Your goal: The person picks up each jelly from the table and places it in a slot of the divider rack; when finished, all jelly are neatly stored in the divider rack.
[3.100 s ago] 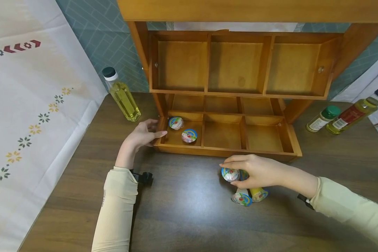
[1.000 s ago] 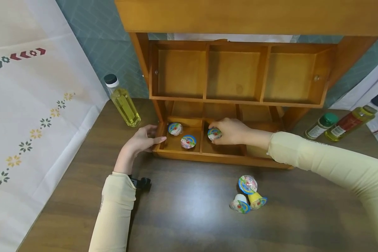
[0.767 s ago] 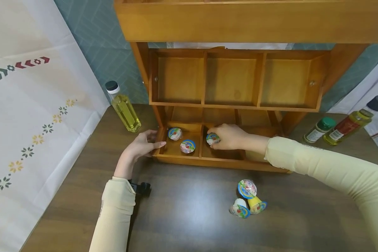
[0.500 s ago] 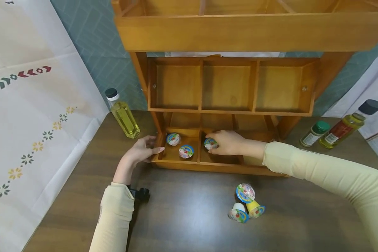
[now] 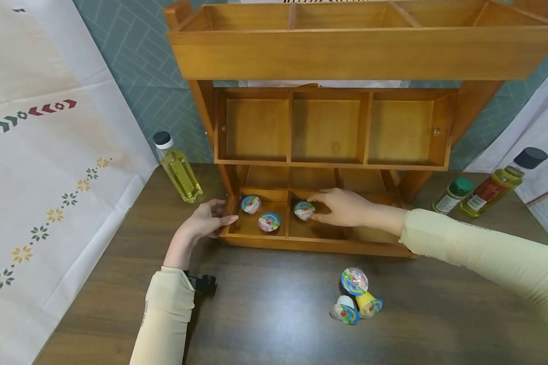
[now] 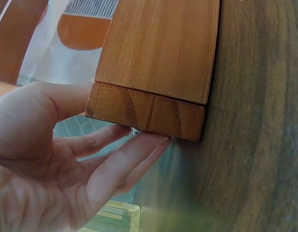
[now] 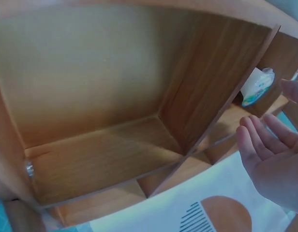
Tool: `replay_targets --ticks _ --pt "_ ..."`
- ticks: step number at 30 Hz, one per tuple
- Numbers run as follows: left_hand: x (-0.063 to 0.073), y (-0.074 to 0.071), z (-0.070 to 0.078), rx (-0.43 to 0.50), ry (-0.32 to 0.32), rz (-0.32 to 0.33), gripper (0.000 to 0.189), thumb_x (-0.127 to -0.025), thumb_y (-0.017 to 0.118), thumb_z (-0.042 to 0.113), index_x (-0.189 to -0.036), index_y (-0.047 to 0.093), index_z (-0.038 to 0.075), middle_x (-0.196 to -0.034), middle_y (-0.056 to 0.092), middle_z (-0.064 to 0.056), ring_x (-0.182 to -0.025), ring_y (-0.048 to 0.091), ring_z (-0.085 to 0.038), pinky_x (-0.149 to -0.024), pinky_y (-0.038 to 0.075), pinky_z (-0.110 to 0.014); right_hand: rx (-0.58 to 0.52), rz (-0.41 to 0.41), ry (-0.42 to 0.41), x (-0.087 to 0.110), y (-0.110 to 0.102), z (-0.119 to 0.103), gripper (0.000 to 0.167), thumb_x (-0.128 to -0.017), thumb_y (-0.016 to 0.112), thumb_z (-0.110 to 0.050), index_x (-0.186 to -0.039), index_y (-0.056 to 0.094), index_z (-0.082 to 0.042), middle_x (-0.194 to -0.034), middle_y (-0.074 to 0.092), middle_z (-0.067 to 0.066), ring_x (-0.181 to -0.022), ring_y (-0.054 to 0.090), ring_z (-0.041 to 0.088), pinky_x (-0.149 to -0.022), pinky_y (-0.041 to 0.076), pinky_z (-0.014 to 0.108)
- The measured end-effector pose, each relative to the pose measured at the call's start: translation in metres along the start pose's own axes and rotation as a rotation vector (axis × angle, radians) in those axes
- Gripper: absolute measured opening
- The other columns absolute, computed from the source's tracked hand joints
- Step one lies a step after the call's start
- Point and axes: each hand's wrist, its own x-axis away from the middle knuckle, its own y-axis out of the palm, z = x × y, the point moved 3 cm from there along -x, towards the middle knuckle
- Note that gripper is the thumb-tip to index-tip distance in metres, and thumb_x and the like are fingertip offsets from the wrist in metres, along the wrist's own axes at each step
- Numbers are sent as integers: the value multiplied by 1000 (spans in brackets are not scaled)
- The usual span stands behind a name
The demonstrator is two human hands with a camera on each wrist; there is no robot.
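Observation:
In the head view, my right hand (image 5: 342, 207) is just right of a small jelly cup (image 5: 304, 210) with a printed lid, standing in the lower tray's middle compartment. Its fingers are spread, and the right wrist view shows a gap between them and the cup (image 7: 258, 87). My left hand (image 5: 204, 221) grips the left end of the wooden shelf (image 5: 319, 244), thumb at the front corner and fingers on the outer side (image 6: 149, 108). Two jelly cups (image 5: 269, 222) sit in the left compartment. Outside, on the table, three more (image 5: 354, 281) lie bunched together, a yellow one among them.
Higher tiers of the shelf (image 5: 347, 53) overhang the lower tray. An oil bottle (image 5: 181, 175) stands at its left. On the right are a green-capped jar (image 5: 453, 196) and another bottle (image 5: 493, 190). A white patterned cloth (image 5: 73, 152) hangs left.
My right hand carried a jelly cup from the table group into the middle compartment, then let go and drew slightly right. My left hand kept its grip. The head view shifted upward.

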Motion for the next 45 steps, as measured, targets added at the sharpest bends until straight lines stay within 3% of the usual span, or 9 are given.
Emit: replay_targets --ticks 8,18,27,37,45 --pt "2 2 0 -1 -1 0 68 -90 63 25 -143 28 0 -138 40 -25 -103 56 -31 -75 54 -40 -49 73 -33 37 -8 -1 43 -89 63 -32 -126 58 -10 -127 58 12 -118 52 34 -94 45 49" --pt "2 1 2 -18 7 13 68 -90 63 26 -143 28 1 -139 38 -26 -105 55 -32 -75 55 -40 -85 182 -146 78 -5 -7 33 -88 66 -24 -118 62 -13 -115 63 -1 -105 60 17 -85 51 35" --pt "3 2 0 -22 10 17 71 -90 64 29 -143 28 0 -138 39 -27 -106 55 -34 -76 54 -43 -155 142 -233 103 9 -12 29 -91 63 -23 -118 62 -12 -113 63 -4 -103 60 14 -82 52 33" --pt "3 2 1 -22 11 13 70 -90 63 29 -143 28 0 -137 40 -27 -106 55 -34 -75 55 -43 -175 57 -201 133 30 -6 41 -87 64 -40 -121 60 -17 -121 58 -9 -109 57 15 -86 50 38" --pt "4 4 1 -26 20 19 69 -90 63 27 -142 28 -2 -137 39 -28 -103 56 -33 -74 55 -43 -205 -25 -210 140 41 -6 52 -86 62 -47 -127 56 -16 -126 55 -7 -112 55 16 -88 49 39"
